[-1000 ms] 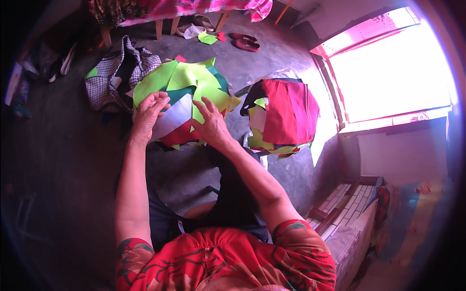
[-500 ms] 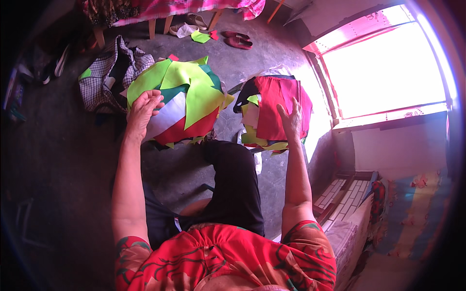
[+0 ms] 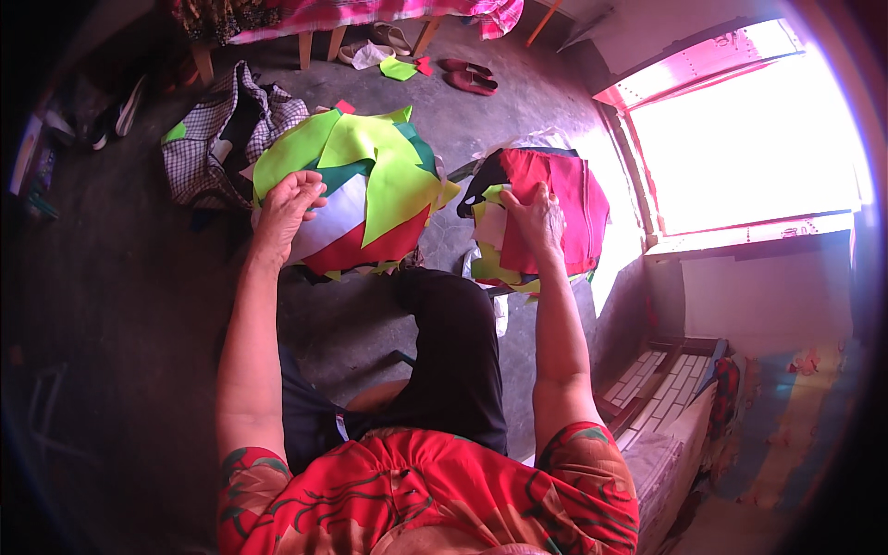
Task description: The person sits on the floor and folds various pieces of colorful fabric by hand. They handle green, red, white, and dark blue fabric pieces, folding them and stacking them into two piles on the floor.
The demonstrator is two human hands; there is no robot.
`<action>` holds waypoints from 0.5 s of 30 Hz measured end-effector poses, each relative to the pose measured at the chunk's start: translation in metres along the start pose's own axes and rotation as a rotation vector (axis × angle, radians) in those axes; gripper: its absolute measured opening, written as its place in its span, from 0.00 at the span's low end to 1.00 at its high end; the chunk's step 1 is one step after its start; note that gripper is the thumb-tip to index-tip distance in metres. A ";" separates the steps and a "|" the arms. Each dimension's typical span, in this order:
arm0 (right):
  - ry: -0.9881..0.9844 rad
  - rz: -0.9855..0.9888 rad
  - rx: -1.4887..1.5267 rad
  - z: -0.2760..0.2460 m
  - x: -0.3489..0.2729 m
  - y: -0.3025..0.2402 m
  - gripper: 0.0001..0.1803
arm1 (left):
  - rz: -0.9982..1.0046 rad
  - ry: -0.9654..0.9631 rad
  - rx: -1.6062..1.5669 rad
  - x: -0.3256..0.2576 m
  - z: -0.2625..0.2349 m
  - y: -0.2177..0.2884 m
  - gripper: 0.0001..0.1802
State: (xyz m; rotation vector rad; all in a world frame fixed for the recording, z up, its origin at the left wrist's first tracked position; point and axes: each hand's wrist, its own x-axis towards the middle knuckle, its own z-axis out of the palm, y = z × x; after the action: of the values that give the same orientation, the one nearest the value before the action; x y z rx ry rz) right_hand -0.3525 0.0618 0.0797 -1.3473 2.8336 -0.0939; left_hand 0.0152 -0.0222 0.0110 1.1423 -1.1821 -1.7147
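Observation:
My left hand (image 3: 291, 211) is at the near left side of a big heap of cut cloth pieces. Its fingers are loosely bent and apart, with nothing visible in them. Lime-green cloth (image 3: 344, 143) tops this heap, along with dark green, a white piece (image 3: 340, 211) and a red piece (image 3: 370, 242). On the right, my right hand (image 3: 540, 222) lies over a red cloth (image 3: 567, 199) on a second pile, thumb apart from the fingers. Lime and pale scraps stick out from that pile's left side. Whatever supports the two heaps is mostly hidden.
A checked bag (image 3: 208, 153) gapes beside the left heap. Beyond lie dark red shoes (image 3: 470, 78), a lime scrap (image 3: 398, 68) and pale shoes (image 3: 392, 37) near wooden legs. A bright window (image 3: 749, 139) is at right, above a slatted wooden piece (image 3: 661, 379).
My right hand has shifted left across the red cloth, and its spread fingers have drawn closer together. My left hand stays at its heap. The whole view has shifted slightly.

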 end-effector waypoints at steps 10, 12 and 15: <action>0.161 -0.136 0.028 0.015 0.026 0.023 0.25 | -0.026 -0.007 0.023 0.002 0.000 -0.003 0.16; 0.205 -0.124 0.050 0.018 0.027 0.027 0.22 | -0.035 -0.001 0.026 0.001 0.000 -0.002 0.16; 0.221 -0.091 0.115 0.012 0.032 0.044 0.17 | -0.041 0.000 0.032 0.000 0.001 0.000 0.16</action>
State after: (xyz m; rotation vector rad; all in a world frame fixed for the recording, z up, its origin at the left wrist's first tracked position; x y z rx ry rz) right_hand -0.4068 0.0638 0.0659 -1.5282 2.8844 -0.4250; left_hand 0.0144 -0.0221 0.0110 1.1933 -1.1972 -1.7320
